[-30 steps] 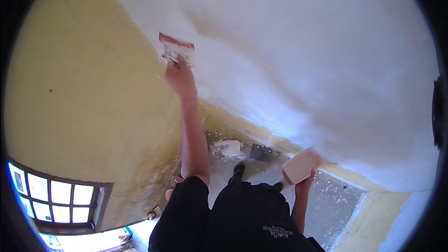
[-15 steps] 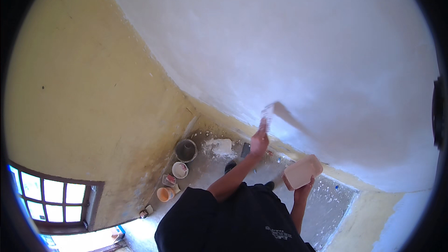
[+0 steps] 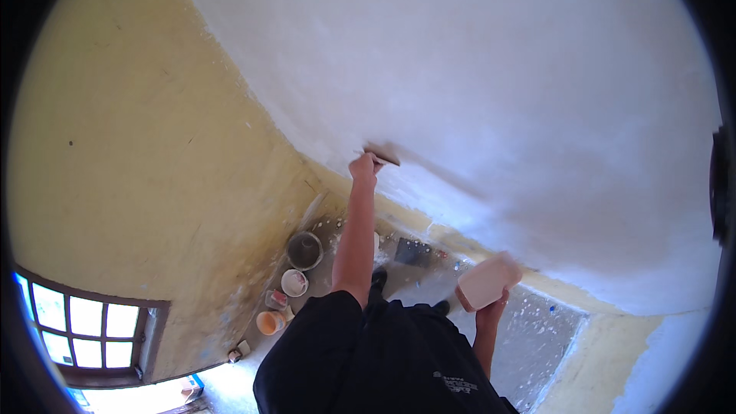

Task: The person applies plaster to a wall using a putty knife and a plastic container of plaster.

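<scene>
In the head view, I am seeing my left hand [image 3: 363, 168] stretching up and out from the black sleeve, closing around the handle of a putty knife [image 3: 381, 155]. The blade is lying flat against the white plastered wall [image 3: 491, 92], right at the edge where the white coat is meeting the yellow wall [image 3: 130, 146] on the left. My right hand [image 3: 493, 308] is sitting low and near my body, on the right, gripping a pale pinkish plaster hawk [image 3: 488, 281] from below; the board is tilting slightly and is well apart from the knife.

Far below on the floor, left of my left arm, I am making out 1 grey bucket [image 3: 304, 250], 1 smaller white tub [image 3: 294, 282] just beside it, and 1 orange container [image 3: 269, 323] nearer the window. A dark flat tool [image 3: 412, 252] is lying at the foot of the wall between my 2 arms, too small to identify. A paned window [image 3: 84, 330] is glowing at the lower left, and a spattered grey floor sheet [image 3: 537, 337] is spreading out on the right.
</scene>
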`<state>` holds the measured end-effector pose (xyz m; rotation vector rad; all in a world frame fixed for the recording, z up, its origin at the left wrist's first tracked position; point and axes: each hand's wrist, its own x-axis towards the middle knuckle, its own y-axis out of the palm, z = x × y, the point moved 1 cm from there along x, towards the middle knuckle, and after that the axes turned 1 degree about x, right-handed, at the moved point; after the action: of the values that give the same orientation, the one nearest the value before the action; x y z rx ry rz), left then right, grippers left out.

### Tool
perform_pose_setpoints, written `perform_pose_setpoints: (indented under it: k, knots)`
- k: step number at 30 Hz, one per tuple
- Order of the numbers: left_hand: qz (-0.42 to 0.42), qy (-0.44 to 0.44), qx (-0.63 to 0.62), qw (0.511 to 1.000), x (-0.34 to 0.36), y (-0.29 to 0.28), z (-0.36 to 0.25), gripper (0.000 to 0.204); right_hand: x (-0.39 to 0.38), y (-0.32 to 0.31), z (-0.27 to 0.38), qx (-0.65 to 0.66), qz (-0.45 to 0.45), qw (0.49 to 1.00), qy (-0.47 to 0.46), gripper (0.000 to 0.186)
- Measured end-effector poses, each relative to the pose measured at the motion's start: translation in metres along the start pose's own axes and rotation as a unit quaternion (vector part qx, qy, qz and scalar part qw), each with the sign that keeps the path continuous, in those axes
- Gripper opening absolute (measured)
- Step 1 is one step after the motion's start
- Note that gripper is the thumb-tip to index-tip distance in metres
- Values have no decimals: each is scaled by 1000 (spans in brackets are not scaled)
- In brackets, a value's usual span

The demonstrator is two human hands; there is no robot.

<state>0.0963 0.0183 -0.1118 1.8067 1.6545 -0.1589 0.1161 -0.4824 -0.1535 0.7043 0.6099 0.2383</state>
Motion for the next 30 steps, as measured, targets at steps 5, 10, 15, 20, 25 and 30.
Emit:
perform_pose_setpoints:
  k: [5, 10, 15, 20, 25, 30]
  knots:
    - [-1, 165, 70, 984, -72, 56, -118, 11, -2, 10, -5, -7, 1, 1000, 6, 61]
    - [61, 297, 105, 947, -155, 107, -191, 12, 0, 20, -7, -14, 29, 999, 10, 61]
    - [117, 349, 87, 926, -218, 135, -229, 11, 11, 24, -9, -62, 30, 998, -3, 59]
    - [130, 417, 42, 899, -218, 115, -244, 20, 19, 20, -5, -28, 26, 999, 15, 61]
    - [-118, 654, 290, 688, -181, 100, -181, 33, 14, 24, -9, -24, 34, 999, 12, 59]
    - [5, 656, 500, 566, -128, 92, 23, 48, 12, 8, -8, 2, 28, 999, 41, 57]
